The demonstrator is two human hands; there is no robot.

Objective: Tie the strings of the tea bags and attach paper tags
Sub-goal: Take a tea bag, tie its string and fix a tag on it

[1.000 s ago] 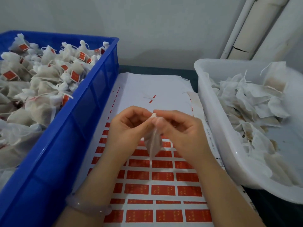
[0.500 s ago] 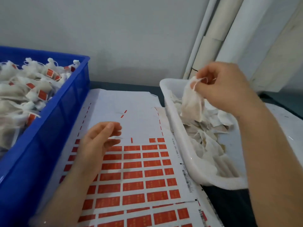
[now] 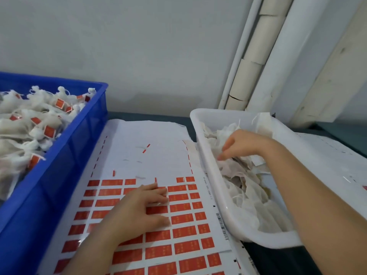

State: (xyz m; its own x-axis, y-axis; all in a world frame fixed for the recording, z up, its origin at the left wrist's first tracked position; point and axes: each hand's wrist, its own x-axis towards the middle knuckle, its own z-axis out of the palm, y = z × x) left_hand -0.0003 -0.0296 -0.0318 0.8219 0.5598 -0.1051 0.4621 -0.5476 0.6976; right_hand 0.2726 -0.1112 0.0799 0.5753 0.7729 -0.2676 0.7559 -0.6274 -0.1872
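Now the right hand (image 3: 244, 144) has dropped into the white tub (image 3: 215, 116).

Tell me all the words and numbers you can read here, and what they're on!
Nothing here reads clearly.
red stickers: pale marks, too blurred to read.
sticker sheet, right margin: a small printed code and a barcode, too small to read.
red tags on the bags in the blue crate: too blurred to read.

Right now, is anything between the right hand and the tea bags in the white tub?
Nothing visible. The right hand is inside the white tub, touching the loose tea bags.
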